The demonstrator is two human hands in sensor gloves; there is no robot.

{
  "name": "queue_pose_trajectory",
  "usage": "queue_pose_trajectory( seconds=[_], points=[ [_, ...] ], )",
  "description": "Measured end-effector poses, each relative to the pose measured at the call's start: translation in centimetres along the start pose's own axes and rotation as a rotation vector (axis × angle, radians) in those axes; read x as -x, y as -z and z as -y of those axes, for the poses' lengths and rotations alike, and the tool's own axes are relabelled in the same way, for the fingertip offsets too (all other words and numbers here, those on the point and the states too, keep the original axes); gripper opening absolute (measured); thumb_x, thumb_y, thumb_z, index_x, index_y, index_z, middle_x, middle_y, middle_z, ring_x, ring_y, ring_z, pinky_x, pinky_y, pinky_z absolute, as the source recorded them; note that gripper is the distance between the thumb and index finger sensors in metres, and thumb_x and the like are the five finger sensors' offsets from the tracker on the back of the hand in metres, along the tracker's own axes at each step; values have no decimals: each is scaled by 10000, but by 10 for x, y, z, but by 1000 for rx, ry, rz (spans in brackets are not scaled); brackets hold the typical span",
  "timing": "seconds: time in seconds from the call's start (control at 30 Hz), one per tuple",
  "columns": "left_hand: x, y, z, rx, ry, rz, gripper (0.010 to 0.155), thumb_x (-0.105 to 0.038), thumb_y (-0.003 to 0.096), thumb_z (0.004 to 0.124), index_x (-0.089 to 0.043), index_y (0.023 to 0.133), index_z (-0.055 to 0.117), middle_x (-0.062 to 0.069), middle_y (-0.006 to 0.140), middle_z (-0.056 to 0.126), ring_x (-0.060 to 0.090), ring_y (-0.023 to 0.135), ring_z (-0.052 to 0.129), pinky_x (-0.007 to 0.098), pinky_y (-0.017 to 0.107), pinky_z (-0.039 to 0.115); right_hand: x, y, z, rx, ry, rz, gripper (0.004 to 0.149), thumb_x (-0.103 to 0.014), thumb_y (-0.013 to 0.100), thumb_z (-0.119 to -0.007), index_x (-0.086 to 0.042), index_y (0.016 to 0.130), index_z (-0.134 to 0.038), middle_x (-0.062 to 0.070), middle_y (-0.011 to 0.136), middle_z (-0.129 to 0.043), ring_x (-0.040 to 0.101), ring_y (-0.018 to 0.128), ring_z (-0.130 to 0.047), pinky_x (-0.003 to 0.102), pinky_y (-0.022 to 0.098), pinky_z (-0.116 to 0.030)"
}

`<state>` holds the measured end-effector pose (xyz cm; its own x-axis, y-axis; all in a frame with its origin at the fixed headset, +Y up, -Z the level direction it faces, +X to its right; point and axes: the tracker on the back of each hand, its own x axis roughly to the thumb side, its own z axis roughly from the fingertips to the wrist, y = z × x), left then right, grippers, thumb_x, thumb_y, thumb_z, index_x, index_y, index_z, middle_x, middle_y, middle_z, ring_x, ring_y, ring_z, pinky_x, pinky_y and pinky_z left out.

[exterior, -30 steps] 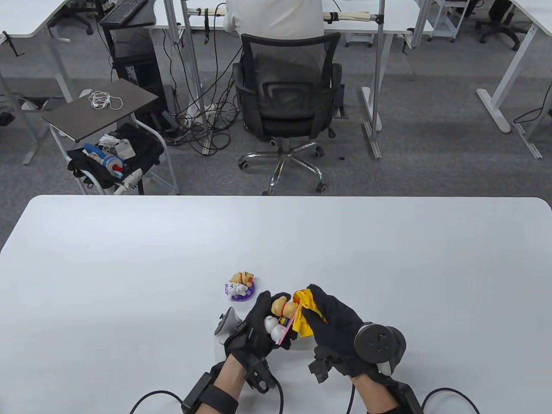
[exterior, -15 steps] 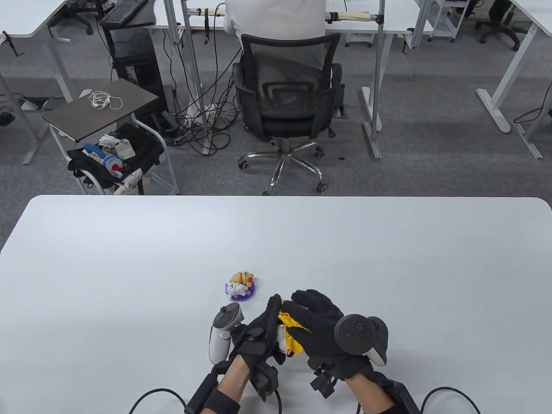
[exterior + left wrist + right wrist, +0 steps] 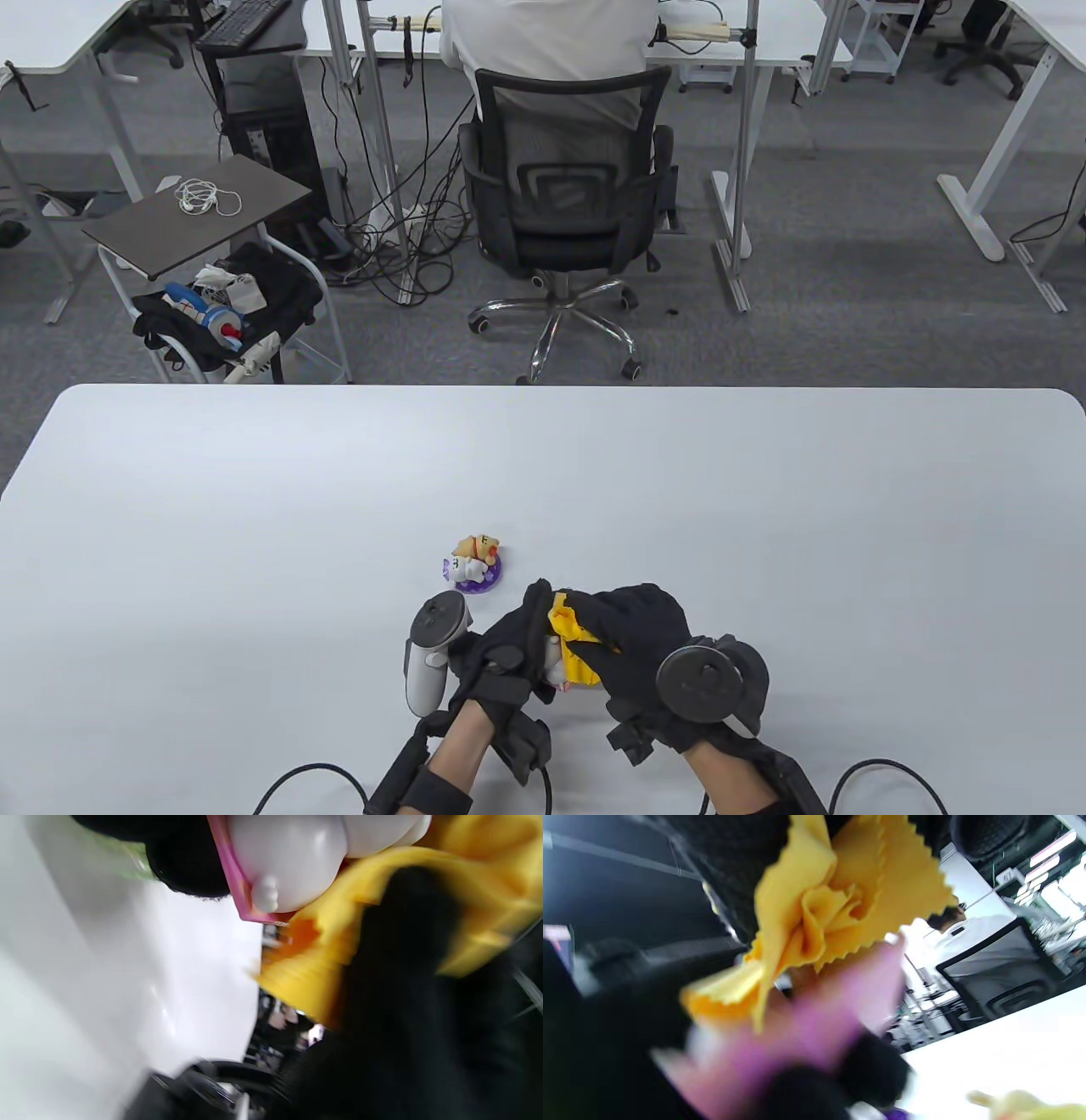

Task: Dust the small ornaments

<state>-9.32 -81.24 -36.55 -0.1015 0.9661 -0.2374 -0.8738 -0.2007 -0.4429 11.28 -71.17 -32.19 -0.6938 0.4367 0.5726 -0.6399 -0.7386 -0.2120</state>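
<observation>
Small ornament [image 3: 553, 665], white with a pink base, sits in my left hand [image 3: 506, 652], whose fingers curl round it above the white table [image 3: 254, 509]. My right hand [image 3: 638, 638] bunches a yellow cloth [image 3: 570, 632] in curled fingers and presses it against the ornament's right side, the two gloves touching. In the left wrist view the cloth wraps just beside the white body [image 3: 292, 857]. A second ornament [image 3: 473, 562] on a purple base stands on the table just beyond my left fingertips, apart from both hands.
</observation>
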Motion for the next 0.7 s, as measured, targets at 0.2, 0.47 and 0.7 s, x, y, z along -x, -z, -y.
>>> queue_pose_trajectory(
  seconds=[0.2,0.47,0.7],
  points=[
    [1,-3,-9,-31,-53,11,617,-687,560,474,-361,1081,531,170,974,583,275,594,877,348,371,807,4,4,6,-13,15,-31,467,-351,465,-877,-184,901,-872,108,758,-913,335,686,-870,635,638,-638],
    [10,-2,-12,-31,-266,18,633,-696,558,489,-399,1094,331,185,988,424,261,725,799,346,487,793,-26,3,-8,-173,-60,90,448,-334,444,-904,-249,884,-898,101,751,-919,329,690,-868,642,651,-628],
    [9,-3,-18,-63,-203,14,626,-687,563,523,-397,1096,369,172,1007,424,272,741,798,360,489,787,-28,-2,-13,-70,-3,126,464,-342,457,-882,-257,912,-858,86,788,-903,326,723,-861,629,643,-644]
  ],
)
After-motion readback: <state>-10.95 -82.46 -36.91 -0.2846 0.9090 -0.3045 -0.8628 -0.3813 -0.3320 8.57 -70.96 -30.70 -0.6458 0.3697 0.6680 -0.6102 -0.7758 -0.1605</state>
